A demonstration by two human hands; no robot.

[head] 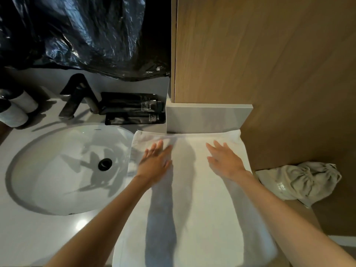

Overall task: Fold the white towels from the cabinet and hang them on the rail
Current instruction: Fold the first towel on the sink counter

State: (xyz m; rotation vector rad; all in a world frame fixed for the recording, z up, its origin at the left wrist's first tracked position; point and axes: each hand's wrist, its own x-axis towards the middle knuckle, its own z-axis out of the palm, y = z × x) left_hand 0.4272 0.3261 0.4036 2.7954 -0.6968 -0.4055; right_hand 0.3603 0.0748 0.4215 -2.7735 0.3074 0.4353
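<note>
Head view. A white towel lies flat on the pale countertop, just to the right of the oval sink. Its far edge meets a low grey upstand at the foot of a wooden cabinet panel. Its near end runs out of the bottom of the frame.

The left hand lies palm down on the far left part of the towel, fingers straight and spread, slightly blurred. The right hand lies palm down on the far right part, fingers likewise extended. Neither hand grips anything. The two hands are apart, with bare towel between them.

The sink has a black drain. A black faucet stands behind it, with black sachets stacked just to its right. Two white cylindrical containers stand at the far left. A black plastic sheet hangs above the faucet. A grey drawstring bag lies right of the towel.
</note>
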